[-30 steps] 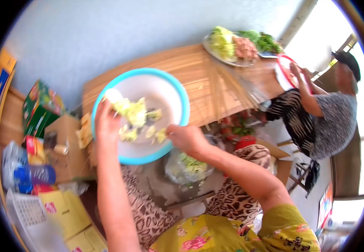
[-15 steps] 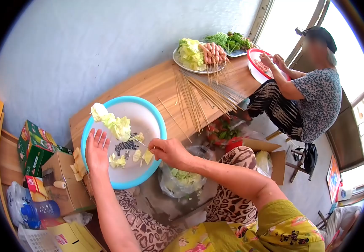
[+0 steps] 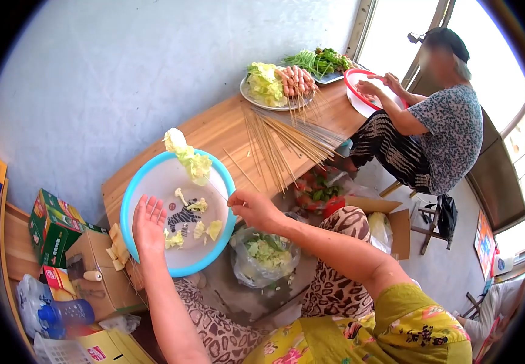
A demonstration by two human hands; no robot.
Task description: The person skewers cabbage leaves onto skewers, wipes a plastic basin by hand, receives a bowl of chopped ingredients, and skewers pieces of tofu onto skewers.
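Note:
My right hand (image 3: 255, 209) pinches the lower end of a thin skewer. Pale green cabbage leaves (image 3: 194, 164) are threaded on its upper part, above the far right side of the blue-rimmed white basin (image 3: 130, 200). Palm up and fingers spread, my left hand (image 3: 149, 223) is empty over the basin's left side, apart from the leaves. Several loose leaf pieces (image 3: 214, 230) lie on the basin's floor, around a dark printed pattern.
Bare skewers (image 3: 286, 141) lie on the wooden table (image 3: 205, 127). Beyond them stands a plate (image 3: 249, 97) of leaves and skewered pink meat. A co-worker (image 3: 447, 130) sits right at a red-rimmed basin (image 3: 352, 74). Below is a bag of cut greens (image 3: 266, 255); boxes (image 3: 56, 227) stand left.
The leafy skewer has risen from low in the basin and moved right, away from my left hand. My left hand has opened and let go of the leaves. The view has shifted.

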